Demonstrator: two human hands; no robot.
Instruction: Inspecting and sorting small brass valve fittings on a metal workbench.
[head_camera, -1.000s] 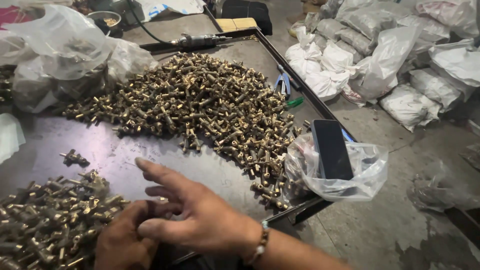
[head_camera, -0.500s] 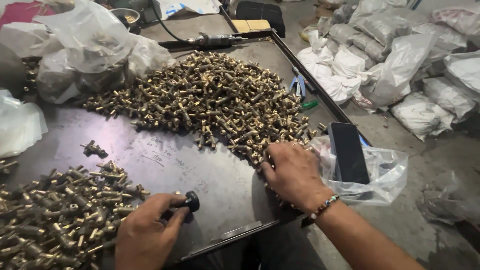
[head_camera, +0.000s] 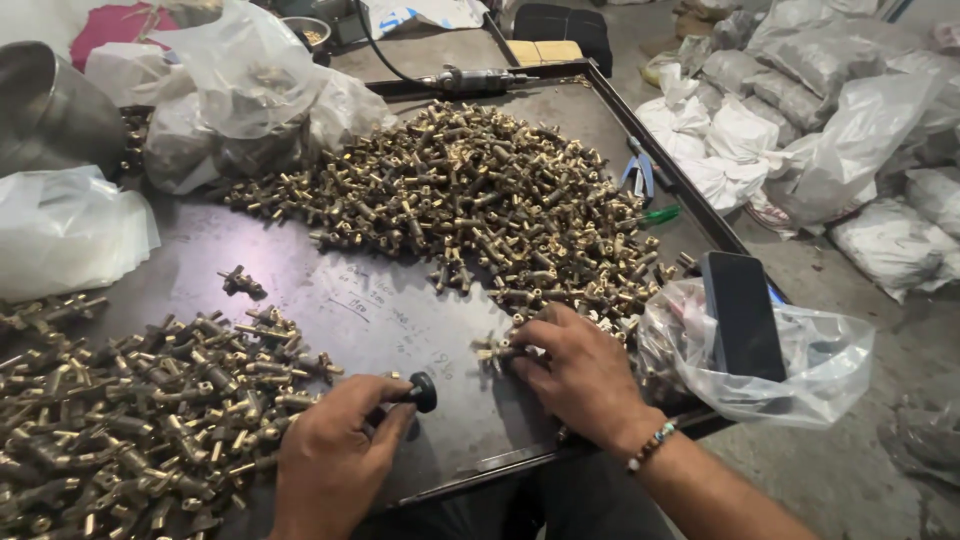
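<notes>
Head-height view, steeply down, close over tray (head_camera: 420, 310)

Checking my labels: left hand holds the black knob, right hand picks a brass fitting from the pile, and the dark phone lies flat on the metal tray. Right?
Wrong on one count: the head view shows the phone resting on a clear plastic bag beside the tray, not on the tray. The left hand does hold the black knob, and the right hand is at a brass fitting.
</notes>
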